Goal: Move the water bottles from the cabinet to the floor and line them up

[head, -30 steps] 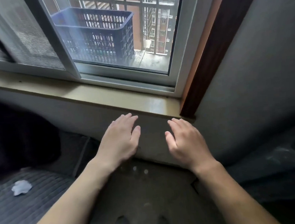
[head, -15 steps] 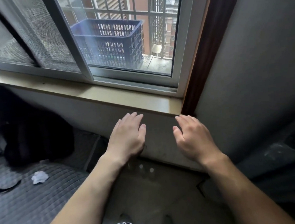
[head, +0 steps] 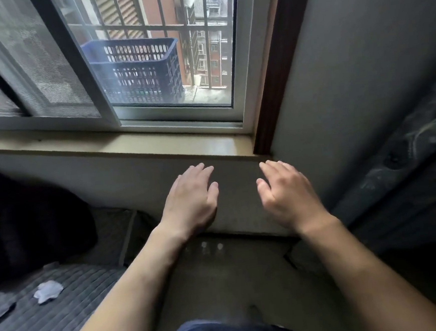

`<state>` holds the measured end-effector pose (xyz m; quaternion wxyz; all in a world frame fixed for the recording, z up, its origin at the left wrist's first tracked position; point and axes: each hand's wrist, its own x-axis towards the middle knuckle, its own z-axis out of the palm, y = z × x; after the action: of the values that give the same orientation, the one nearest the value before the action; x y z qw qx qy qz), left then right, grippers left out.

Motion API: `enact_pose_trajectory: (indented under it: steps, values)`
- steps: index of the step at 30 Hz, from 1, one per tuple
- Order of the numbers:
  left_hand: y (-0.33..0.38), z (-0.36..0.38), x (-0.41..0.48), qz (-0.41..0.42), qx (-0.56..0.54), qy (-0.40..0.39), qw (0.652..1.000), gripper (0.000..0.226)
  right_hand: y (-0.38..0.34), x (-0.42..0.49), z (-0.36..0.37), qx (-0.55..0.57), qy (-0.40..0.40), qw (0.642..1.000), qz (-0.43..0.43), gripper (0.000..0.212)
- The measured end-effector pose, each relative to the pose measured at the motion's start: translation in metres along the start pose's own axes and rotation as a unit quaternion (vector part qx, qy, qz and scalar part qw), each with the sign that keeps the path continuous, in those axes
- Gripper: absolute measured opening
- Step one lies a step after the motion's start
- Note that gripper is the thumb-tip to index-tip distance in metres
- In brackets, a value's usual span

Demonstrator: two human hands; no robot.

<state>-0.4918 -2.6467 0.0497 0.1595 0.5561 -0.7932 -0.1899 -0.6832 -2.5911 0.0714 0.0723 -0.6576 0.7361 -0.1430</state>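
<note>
Head view looks down along two bare forearms stretched toward the grey wall point(head: 124, 178) under a window. The left hand point(head: 191, 201) and the right hand point(head: 287, 194) hover side by side, palms down, well apart from each other. Their fingers point(head: 199, 170) are straight and loosely spread and grip nothing.

On the dusty concrete floor point(head: 234, 281), at the foot of the wall and just below the left wrist, sit small pale round caps point(head: 204, 244) with faint clear shapes around them. These look like clear plastic water bottles standing in a short row, but they are too blurred to be sure or to count.

Above the hands runs a beige window sill point(head: 158, 147). Behind the glass a dark blue slatted plastic basket point(head: 139, 69) stands on the outer ledge in front of metal bars.

To the left lies a grey quilted mat point(head: 42, 330) with a crumpled white scrap of paper point(head: 48, 291) on it, near a black bundle point(head: 28, 227). Dark patterned fabric point(head: 408, 176) hangs at the right.
</note>
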Motion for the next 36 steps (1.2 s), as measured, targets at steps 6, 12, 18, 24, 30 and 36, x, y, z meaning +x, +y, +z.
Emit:
enact_pose_trajectory:
  steps: [6, 12, 18, 24, 30, 36]
  values:
    - [-0.018, -0.010, -0.032, 0.053, -0.005, -0.024, 0.998, 0.048, -0.027, -0.051, 0.011, -0.007, 0.015, 0.999, 0.046, 0.041]
    - [-0.022, -0.014, -0.066, 0.143, 0.040, -0.043, 0.988, 0.045, -0.045, -0.109, 0.016, -0.017, 0.017, 0.994, 0.110, 0.043]
    - [-0.006, -0.017, -0.099, 0.205, 0.034, -0.052, 0.977, 0.045, -0.050, -0.163, 0.005, -0.027, 0.039, 0.986, 0.162, 0.043]
    - [0.021, -0.013, -0.136, 0.248, 0.033, -0.049, 0.967, 0.043, -0.038, -0.224, -0.008, -0.031, 0.059, 0.976, 0.209, 0.038]
    - [0.067, 0.001, -0.188, 0.283, 0.029, -0.053, 0.957, 0.038, -0.009, -0.306, -0.027, -0.027, 0.086, 0.964, 0.251, 0.039]
    - [0.124, 0.026, -0.258, 0.316, 0.024, -0.068, 0.946, 0.036, 0.021, -0.405, -0.042, -0.013, 0.087, 0.953, 0.291, 0.047]
